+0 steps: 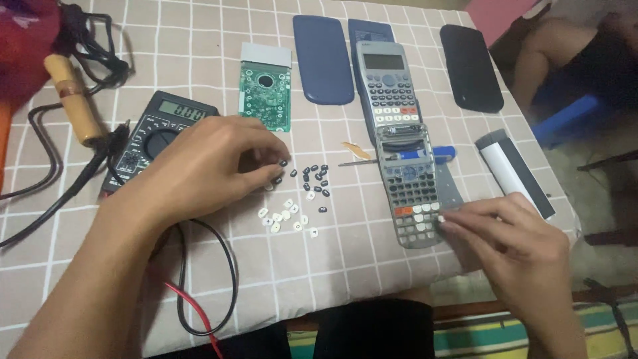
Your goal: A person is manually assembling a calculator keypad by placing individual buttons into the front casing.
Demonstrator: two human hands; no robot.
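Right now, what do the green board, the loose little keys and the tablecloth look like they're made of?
The green board looks like glossy lacquered circuit laminate: metal pads dot it and a pale strip tops it. The loose little keys under the left hand look like moulded plastic or rubber, dark and white; which one, I cannot tell. The tablecloth seems matte woven fabric with a white grid, creased at the edge.

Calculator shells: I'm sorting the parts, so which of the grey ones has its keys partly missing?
The front grey calculator faceplate under the right hand; the intact grey calculator behind has every key.
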